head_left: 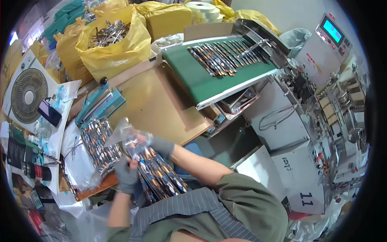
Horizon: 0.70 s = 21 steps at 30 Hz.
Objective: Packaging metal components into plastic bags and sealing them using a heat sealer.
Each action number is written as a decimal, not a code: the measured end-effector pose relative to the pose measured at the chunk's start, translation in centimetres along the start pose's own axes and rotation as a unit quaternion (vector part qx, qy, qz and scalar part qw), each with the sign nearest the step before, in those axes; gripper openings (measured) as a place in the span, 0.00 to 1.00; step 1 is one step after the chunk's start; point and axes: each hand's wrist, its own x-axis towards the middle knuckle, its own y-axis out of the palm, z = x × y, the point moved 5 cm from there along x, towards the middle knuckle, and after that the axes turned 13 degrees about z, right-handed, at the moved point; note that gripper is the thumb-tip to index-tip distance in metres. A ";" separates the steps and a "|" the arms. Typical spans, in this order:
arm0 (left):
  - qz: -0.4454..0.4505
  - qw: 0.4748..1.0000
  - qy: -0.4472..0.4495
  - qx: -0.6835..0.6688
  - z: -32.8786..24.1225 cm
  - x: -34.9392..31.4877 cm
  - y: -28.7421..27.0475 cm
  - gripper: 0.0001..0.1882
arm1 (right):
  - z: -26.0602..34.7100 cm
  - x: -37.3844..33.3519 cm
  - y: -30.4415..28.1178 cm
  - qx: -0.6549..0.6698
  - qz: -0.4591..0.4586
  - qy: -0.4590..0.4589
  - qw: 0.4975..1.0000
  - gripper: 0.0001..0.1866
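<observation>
Both hands wear grey fingerless gloves and are at a clear plastic bag [139, 145] filled with slim dark packets [163, 173] patterned in orange, blue and white. The bag slants against my front, its loose top pointing away to the left. My left hand [127, 175] grips its left side, fingers curled and thumb up. Around the upper part is my right hand [155, 144], closed and somewhat blurred. A second batch of patterned packets [100, 145] lies on the table just beyond my left hand.
A teal bag sealer [102, 105] stands on the brown table [161, 107]. Beyond is a green conveyor belt [181, 66] with a row of slim packets [221, 56]. Left are a fan [29, 95], a phone [49, 112] and clear bags [78, 161]. Yellow sacks [109, 60] stand behind; machinery [298, 80] fills the right.
</observation>
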 end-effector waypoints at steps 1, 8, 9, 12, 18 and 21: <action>-0.088 0.995 0.025 -0.048 0.0 -2.0 1.1 0.18 | -2.1 -1.9 -0.1 -0.079 -0.017 -0.010 0.997 0.24; 0.097 0.985 -0.078 -0.122 -1.1 -6.6 4.0 0.10 | -3.3 -11.4 1.1 -0.615 -0.142 0.403 0.663 0.24; 0.058 0.988 -0.087 -0.112 -2.5 -3.7 2.8 0.12 | 0.8 -8.7 3.0 -0.650 -0.258 0.395 0.596 0.18; -0.048 0.992 0.093 0.069 -4.4 4.4 -1.0 0.12 | 6.8 -2.6 6.2 -0.796 -0.236 -0.009 0.557 0.08; 0.044 0.983 -0.103 0.143 0.8 12.6 -9.8 0.10 | 14.7 5.6 4.0 -0.910 -0.202 0.128 0.337 0.06; 0.045 0.981 -0.083 0.172 -0.2 13.5 -11.5 0.11 | 17.2 7.6 8.4 -0.875 -0.215 0.025 0.433 0.05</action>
